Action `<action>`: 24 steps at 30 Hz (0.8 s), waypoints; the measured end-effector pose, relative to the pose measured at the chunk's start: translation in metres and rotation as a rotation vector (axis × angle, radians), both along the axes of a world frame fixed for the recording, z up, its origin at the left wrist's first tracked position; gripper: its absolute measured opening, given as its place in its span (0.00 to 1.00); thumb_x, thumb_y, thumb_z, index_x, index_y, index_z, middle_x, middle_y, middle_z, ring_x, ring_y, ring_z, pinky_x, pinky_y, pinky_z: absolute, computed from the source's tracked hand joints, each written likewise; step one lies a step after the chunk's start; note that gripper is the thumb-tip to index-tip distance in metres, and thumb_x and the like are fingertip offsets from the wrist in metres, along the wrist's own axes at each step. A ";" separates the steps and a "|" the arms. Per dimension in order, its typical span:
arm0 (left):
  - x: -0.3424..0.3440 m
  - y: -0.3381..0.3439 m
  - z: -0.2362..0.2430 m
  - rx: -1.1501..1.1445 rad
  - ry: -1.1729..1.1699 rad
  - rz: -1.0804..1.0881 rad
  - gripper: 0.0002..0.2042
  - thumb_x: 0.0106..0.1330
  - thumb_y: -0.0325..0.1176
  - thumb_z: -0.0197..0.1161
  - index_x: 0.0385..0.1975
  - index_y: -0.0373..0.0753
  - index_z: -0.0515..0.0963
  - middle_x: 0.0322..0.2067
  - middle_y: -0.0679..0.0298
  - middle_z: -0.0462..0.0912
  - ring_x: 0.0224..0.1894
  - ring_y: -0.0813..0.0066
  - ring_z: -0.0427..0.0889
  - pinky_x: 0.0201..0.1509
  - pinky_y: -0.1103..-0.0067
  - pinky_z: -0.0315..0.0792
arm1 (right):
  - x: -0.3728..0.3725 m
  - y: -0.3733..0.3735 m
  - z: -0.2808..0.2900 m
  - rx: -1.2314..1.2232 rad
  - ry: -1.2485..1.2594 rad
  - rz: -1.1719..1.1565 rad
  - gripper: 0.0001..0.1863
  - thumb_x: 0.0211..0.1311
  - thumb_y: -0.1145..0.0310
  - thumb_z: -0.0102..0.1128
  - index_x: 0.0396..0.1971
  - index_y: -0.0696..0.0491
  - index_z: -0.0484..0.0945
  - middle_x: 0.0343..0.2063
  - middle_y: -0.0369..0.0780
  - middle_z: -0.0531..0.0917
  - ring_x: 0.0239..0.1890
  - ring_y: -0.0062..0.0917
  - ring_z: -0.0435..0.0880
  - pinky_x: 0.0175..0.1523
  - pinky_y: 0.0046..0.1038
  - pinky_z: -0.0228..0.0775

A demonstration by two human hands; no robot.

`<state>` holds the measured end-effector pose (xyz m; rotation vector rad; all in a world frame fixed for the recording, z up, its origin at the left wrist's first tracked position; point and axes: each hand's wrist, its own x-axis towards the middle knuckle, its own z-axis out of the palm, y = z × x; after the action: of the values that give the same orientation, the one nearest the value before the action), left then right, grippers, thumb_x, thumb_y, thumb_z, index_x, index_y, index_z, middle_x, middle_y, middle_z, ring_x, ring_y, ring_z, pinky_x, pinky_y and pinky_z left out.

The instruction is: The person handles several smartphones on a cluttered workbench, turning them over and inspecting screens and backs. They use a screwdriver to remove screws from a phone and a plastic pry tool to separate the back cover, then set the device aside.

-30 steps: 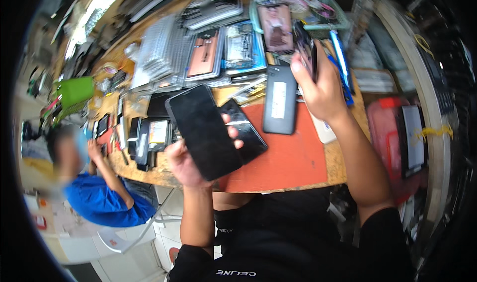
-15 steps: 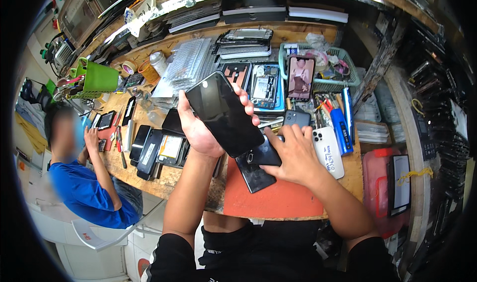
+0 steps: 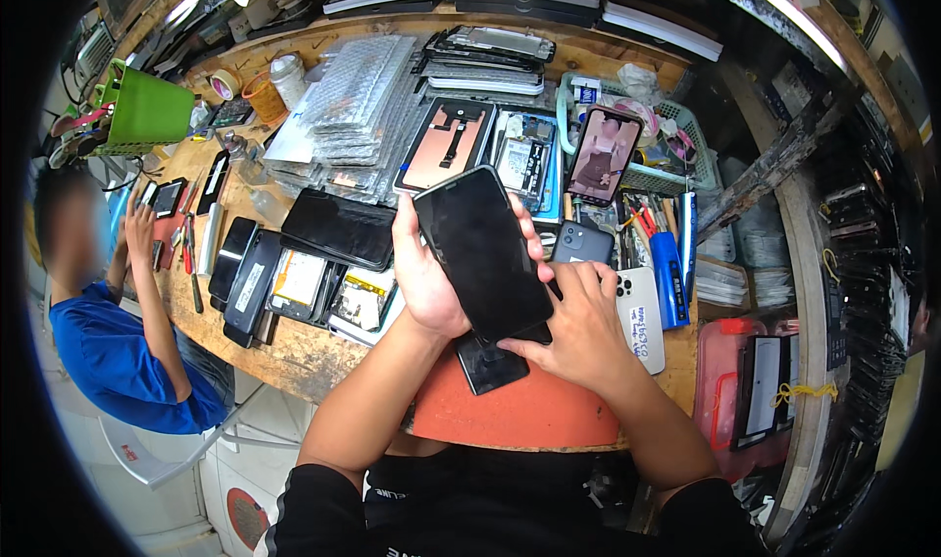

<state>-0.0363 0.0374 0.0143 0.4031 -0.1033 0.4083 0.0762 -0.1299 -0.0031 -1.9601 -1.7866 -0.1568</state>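
Phone (image 3: 485,253), black and face up with its screen dark, is held in the head view by the left hand (image 3: 436,287), clamped on it with the thumb at one long side and the fingertips at the other. It is held tilted above the worktop (image 3: 294,373), near the middle of the front edge. Just beside its lower right corner the right hand (image 3: 588,331) is placed, fingers bent, the thumb over a dark phone (image 3: 490,369) that lies partly hidden on an orange-red mat (image 3: 510,425); whether anything is gripped by that hand cannot be told.

Toward the right edge of the worktop, a white phone (image 3: 640,322) is laid back up, with a grey phone (image 3: 583,243) and a blue tool (image 3: 669,282) near it. Near the back right corner, a lit phone (image 3: 608,155) is propped against a mint basket (image 3: 701,173). Along the back edge, bubble-wrap bags (image 3: 348,96) and frames (image 3: 485,72) are stacked. Left of the mat, an opened phone (image 3: 299,280) is set down beside others — its inside exposed. At the left end, beside a green bin (image 3: 147,111), a co-worker (image 3: 137,356) in blue is seated — one hand raised over the worktop.
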 end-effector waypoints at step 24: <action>-0.064 0.107 0.007 0.314 -0.293 0.493 0.46 0.74 0.72 0.32 0.66 0.30 0.69 0.58 0.50 0.77 0.60 0.50 0.78 0.72 0.46 0.67 | -0.009 -0.014 0.027 -0.284 0.113 -0.314 0.46 0.56 0.48 0.80 0.69 0.56 0.69 0.42 0.51 0.81 0.35 0.48 0.88 0.38 0.44 0.80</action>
<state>-0.0998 0.1446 0.0209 0.6796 -0.3600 0.9436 0.0670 -0.1441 0.0234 -2.3921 -1.4856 0.1103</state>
